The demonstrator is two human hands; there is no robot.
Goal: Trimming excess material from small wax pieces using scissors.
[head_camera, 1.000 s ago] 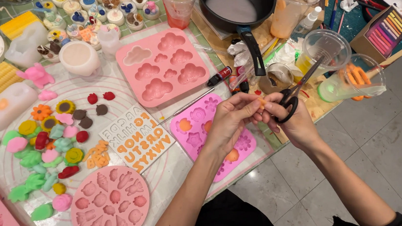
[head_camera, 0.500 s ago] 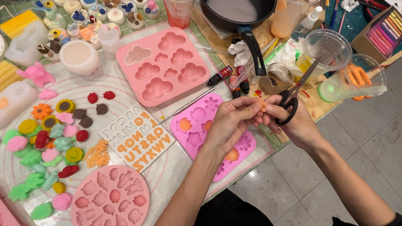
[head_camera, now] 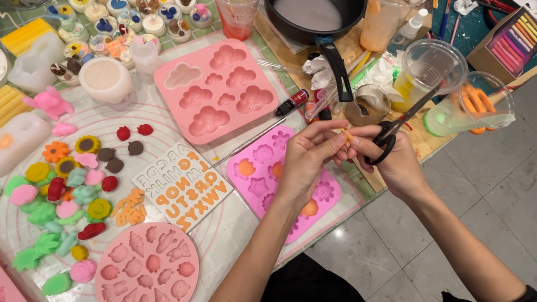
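In the head view both hands meet above the table's right edge. The left hand (head_camera: 308, 157) is curled, its fingertips pinched on a small orange piece (head_camera: 347, 136) held between the two hands. The right hand (head_camera: 395, 158) is closed through the black handles of the scissors (head_camera: 403, 121), whose blades point up and right toward a clear cup (head_camera: 434, 63); thumb and fingers of this hand also touch the orange piece. How far the blades are parted cannot be told.

Just under the left hand lies a bright pink mould (head_camera: 264, 174) with a few orange-filled cavities. Beside it sit a white letter mould (head_camera: 183, 185), a round pink mould (head_camera: 146, 274) and a square pink mould (head_camera: 217, 90). A black pan (head_camera: 316, 2) stands beyond the hands.
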